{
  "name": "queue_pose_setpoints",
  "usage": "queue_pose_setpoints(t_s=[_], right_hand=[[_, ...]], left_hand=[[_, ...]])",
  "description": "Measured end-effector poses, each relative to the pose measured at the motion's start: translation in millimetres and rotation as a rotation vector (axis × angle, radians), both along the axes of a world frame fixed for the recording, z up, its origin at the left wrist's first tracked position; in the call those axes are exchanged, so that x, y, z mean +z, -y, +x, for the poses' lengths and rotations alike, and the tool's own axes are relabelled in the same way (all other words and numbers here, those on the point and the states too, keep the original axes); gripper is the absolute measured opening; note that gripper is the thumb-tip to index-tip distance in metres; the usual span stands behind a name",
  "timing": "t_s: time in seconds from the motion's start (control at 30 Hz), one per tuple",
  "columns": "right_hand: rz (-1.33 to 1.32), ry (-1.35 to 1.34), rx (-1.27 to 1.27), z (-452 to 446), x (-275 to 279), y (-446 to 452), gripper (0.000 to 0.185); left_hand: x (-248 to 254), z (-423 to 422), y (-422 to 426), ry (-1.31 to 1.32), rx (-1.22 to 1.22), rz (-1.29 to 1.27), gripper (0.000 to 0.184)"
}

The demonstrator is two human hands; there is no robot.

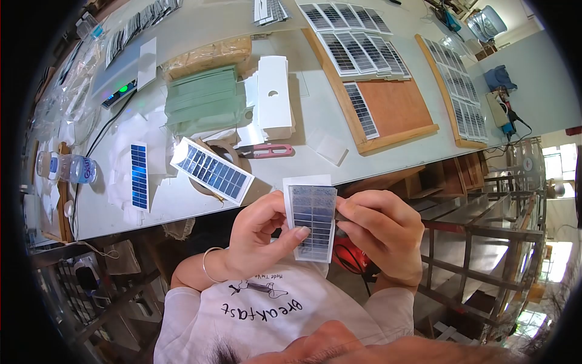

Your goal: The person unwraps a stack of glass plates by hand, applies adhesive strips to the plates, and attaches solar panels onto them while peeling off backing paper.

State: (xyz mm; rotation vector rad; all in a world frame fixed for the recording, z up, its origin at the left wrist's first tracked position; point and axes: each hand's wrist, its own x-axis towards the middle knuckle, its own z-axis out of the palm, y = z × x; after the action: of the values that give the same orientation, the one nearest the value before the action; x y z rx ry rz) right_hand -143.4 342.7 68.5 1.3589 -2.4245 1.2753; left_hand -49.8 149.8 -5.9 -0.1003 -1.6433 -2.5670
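A small solar panel (310, 221) with a white backing and a hazy film-like layer over its cells is held up in front of my chest. My left hand (260, 227) is closed on its left side, thumb flat on the front. At the right edge, the fingers of my right hand (385, 233) are pinched together against the panel; whether they also grip a thin layer there is hard to tell. On the table nearby lie another white-edged solar panel (212, 171), resting tilted on a brown tape roll (233, 151), and a narrow blue cell strip (139, 176).
Pink-handled snips (267, 151), a stack of green sheets (203, 100) and white backing boards (274, 94) lie beyond my hands. Right of them is a wooden tray (397, 142) with several panels, then a second tray (436, 91). A plastic bottle (79, 168) lies at left.
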Motion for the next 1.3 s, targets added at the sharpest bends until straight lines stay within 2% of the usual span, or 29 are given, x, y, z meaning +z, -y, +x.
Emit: queue_pose_setpoints(t_s=[0.13, 0.23, 0.53, 0.93, 1.03, 1.13, 1.23, 1.3], right_hand=[[-0.015, -0.082, 0.052, -4.9, -4.7, -1.0, 0.032], [-0.026, -0.119, 0.071, -7.1, -5.1, 0.4, 0.031], [-0.028, -0.228, 0.043, -6.5, -9.9, 2.6, 0.031], [0.050, -0.524, 0.031, -11.1, -5.2, 1.2, 0.029], [0.094, -0.602, 0.021, -9.7, -3.3, 1.9, 0.028], [0.130, -0.654, 0.039, -11.4, -2.1, 1.3, 0.028], [0.145, -0.698, 0.074, -15.4, -0.1, 1.6, 0.030], [0.149, -0.714, 0.088, -16.6, 2.3, 2.0, 0.030]], left_hand=[[-10.1, 1.9, 6.4, -0.066, -0.050, -0.075, 0.026], [-6.2, 0.9, 1.1, -0.023, 0.009, -0.008, 0.019], [0.6, -0.8, -2.8, -0.024, 0.023, 0.070, 0.019], [-1.1, 0.3, -1.5, -0.008, 0.009, 0.033, 0.018], [-5.3, 0.8, -0.6, -0.008, -0.015, 0.040, 0.036], [8.5, -4.4, -5.1, -0.010, 0.073, 0.134, 0.059], [-1.3, -2.0, -3.5, -0.072, 0.084, 0.054, 0.072], [4.8, -3.5, -2.3, -0.063, 0.066, 0.022, 0.070]])
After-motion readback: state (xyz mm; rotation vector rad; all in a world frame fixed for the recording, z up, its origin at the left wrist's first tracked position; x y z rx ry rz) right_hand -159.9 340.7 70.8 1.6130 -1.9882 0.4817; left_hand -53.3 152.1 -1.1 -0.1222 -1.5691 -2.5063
